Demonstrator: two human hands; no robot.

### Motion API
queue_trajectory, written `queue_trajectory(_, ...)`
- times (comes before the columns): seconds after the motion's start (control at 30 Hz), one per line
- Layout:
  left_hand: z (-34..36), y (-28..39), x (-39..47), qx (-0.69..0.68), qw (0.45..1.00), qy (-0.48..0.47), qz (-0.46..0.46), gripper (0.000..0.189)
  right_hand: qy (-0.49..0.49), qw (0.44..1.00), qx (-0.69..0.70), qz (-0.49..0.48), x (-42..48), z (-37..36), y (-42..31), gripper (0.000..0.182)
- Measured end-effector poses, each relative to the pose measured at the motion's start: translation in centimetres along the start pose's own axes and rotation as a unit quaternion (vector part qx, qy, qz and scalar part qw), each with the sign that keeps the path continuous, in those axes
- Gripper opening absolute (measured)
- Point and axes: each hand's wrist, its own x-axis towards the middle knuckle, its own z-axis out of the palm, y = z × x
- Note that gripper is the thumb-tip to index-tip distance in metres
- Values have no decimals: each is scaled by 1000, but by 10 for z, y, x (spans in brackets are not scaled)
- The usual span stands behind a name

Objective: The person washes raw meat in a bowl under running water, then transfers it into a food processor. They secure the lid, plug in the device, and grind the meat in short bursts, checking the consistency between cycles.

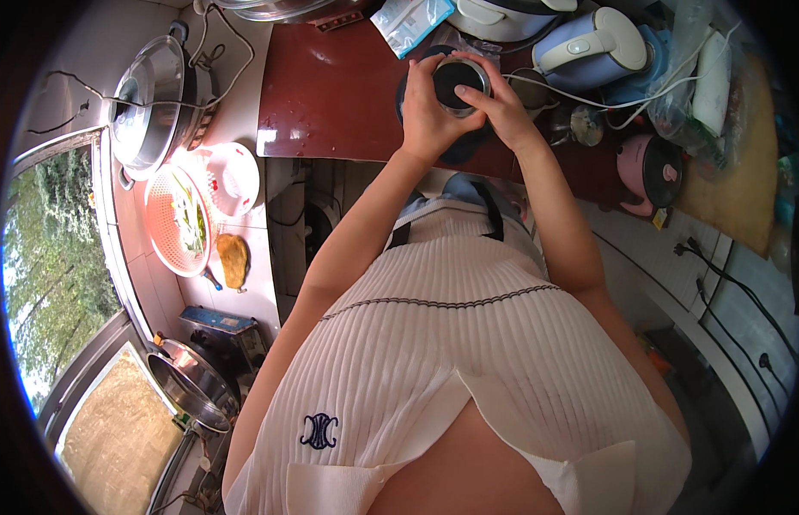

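Observation:
Both of my hands are wrapped around a round container with a black top and a silvery rim (462, 77), held over the dark red counter (335, 84). My left hand (431, 119) grips its left side. On the right side, my right hand (499, 106) curls round it, with the thumb lying across the black top. A dark, rounded thing shows partly behind and beneath my hands; what it is cannot be told. The container's lower part is hidden by my fingers. A blue and white plastic packet (412, 22) lies just beyond my hands.
An electric kettle (589, 51), white cords, a glass jar (586, 125) and a pink lidded pot (644, 168) stand right. At the upper centre is a white cooker (496, 22). Left are a lidded pan (151, 106), a pink colander (158, 222) with green vegetables, and a window.

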Motion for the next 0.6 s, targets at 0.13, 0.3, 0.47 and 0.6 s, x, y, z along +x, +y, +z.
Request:
queue_trajectory(0.13,-5,1,2,5,999,-32,-14,83,-15,998,-57,-8,2,-5,-1,57)
queue_trajectory(0.3,-30,-1,4,66,992,-84,63,108,-17,930,-331,-156,15,-11,-7,74)
queue_trajectory(0.47,-67,-19,-8,7,996,-83,22,116,-16,776,-589,-225,11,21,-22,92)
queue_trajectory(0.6,-80,-28,-36,13,992,-106,-59,108,-4,712,-686,-148,7,37,-20,89)
